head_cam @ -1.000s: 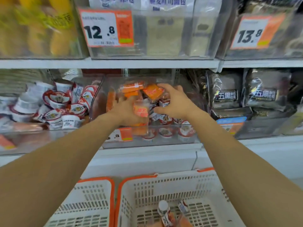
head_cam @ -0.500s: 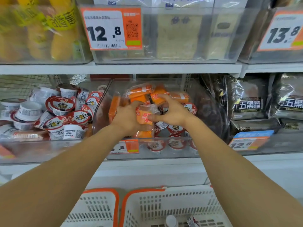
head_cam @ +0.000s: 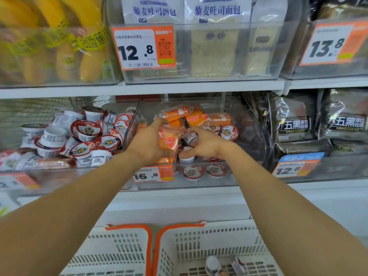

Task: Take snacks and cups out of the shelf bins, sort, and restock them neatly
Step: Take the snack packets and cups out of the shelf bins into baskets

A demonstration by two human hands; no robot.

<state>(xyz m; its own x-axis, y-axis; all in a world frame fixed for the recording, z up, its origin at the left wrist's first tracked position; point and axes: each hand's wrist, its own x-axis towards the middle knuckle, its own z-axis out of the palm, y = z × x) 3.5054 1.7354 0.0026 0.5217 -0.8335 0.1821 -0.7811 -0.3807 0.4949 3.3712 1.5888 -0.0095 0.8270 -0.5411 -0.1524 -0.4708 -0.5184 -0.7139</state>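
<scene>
Both my hands reach into the clear middle bin [head_cam: 199, 182] on the lower shelf. My left hand [head_cam: 148, 143] grips an orange snack packet [head_cam: 169, 141]. My right hand [head_cam: 207, 145] curls round a small cup [head_cam: 190, 138] lying on its side. More orange packets [head_cam: 196, 118] lie heaped at the back of the bin, and red-lidded cups [head_cam: 229, 132] sit beside and below them. The bin to the left [head_cam: 79, 172] holds a pile of the same cups [head_cam: 87, 130].
Two white baskets with orange rims, one [head_cam: 111, 253] left and one [head_cam: 219, 240] right, stand below the shelf; the right one holds a small bottle [head_cam: 212, 263]. Dark bread bags [head_cam: 294, 124] fill the bin to the right. Bread and banana bins sit on the shelf above.
My right hand came down from the orange packets at the back and closed round a cup. My left hand keeps its orange packet. The camera has tilted up and moved closer.
</scene>
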